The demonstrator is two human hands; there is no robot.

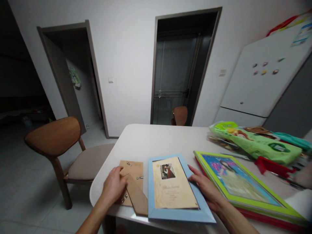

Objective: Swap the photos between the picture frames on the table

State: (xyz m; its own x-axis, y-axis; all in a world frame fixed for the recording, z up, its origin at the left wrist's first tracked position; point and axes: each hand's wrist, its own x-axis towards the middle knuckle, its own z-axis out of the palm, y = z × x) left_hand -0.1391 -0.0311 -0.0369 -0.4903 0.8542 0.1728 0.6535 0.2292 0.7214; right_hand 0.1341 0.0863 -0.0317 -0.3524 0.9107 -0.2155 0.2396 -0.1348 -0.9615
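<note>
A light-blue picture frame [152,188] lies near the table's front edge, with a cream printed sheet [175,195] inside it that bears a small photo and faint lettering. My right hand [207,187] grips the frame's right side, fingers at its edge. Left of the frame is a brown backing board [136,167] with small metal clips and a fold-out stand leg [138,196]. My left hand [114,185] is closed at the board's left side, its fingertips by the top of the leg; part of the grip is hidden.
Right of my right hand, a lime-green framed picture [237,182] rests on a red frame. Behind are a green plastic pack [263,143] and a red object [274,167]. A wooden chair [56,139] stands left of the white table [146,139]; another chair [180,115] is behind it.
</note>
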